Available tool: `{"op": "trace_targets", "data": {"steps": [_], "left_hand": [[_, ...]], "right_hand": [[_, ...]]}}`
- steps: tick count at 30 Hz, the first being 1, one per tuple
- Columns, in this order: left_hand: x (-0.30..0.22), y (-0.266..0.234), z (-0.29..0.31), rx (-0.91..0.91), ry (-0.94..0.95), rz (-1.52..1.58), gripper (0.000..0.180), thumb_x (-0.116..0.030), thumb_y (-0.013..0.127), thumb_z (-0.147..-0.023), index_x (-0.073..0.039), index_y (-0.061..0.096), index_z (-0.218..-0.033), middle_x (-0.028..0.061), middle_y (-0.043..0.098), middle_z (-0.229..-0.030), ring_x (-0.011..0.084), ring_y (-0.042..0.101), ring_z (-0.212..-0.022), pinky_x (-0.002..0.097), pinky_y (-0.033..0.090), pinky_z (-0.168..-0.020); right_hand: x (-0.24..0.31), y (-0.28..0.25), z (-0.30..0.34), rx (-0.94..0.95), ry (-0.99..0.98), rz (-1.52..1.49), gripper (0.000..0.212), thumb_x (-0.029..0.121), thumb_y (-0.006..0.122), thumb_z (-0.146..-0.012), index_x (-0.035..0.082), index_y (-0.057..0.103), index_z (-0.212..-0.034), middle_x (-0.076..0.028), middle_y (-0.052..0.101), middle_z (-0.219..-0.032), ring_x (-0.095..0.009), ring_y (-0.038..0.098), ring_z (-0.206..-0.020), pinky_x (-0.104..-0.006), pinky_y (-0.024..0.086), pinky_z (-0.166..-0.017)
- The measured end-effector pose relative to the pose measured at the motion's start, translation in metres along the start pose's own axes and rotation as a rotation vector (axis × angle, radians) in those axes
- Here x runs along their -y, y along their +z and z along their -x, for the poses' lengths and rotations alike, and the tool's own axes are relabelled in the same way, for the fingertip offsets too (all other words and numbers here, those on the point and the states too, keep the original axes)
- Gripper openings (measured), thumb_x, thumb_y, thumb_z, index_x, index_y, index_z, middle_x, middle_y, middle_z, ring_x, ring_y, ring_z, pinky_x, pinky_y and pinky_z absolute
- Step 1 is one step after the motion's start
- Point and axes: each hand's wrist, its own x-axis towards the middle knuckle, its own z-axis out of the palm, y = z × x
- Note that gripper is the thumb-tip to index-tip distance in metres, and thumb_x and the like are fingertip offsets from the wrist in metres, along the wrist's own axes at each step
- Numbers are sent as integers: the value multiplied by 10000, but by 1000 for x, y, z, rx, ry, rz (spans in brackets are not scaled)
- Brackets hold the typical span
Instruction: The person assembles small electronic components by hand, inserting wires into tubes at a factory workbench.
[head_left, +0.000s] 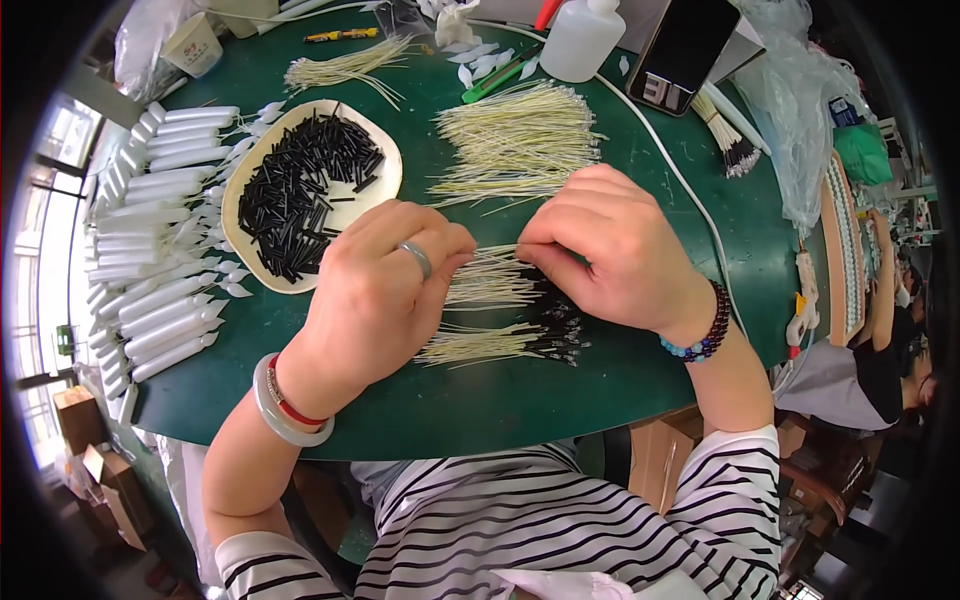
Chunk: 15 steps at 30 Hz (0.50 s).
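My left hand (385,290), with a ring and a pale bangle at the wrist, rests curled on the green table (520,400), fingertips pinching the ends of thin cream wires (490,280). My right hand (610,250), with a bead bracelet, is curled opposite it and pinches the same wires from the right. Under both hands lies a bundle of cream wires with black tips (500,343). What exactly sits between the fingertips is hidden.
A cream dish of short black tubes (305,190) lies left of my hands. More cream wire bundles (515,140) lie behind. White tubes (165,250) line the left edge. A white bottle (582,38), a phone (683,52) and a plastic bag (800,110) stand at the back right.
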Motion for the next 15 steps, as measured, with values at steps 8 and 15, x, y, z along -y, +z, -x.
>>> {"op": "trace_targets", "data": {"steps": [8, 15], "left_hand": [[6, 9, 4, 190, 92, -80, 99, -23, 722, -705, -40, 658, -780, 81, 617, -827, 274, 576, -737, 373, 472, -662], [30, -39, -5, 26, -261, -181, 140, -50, 712, -736, -1, 690, -866, 107, 631, -793, 248, 625, -717, 316, 490, -658]], "right_hand": [[-43, -9, 7, 85, 272, 240, 143, 136, 685, -785, 26, 600, -818, -81, 584, -784, -264, 570, -785, -365, 461, -722], [-34, -10, 7, 13, 216, 411, 88, 95, 666, -785, 47, 593, -798, -53, 585, -819, -255, 555, -812, -369, 433, -745]]}}
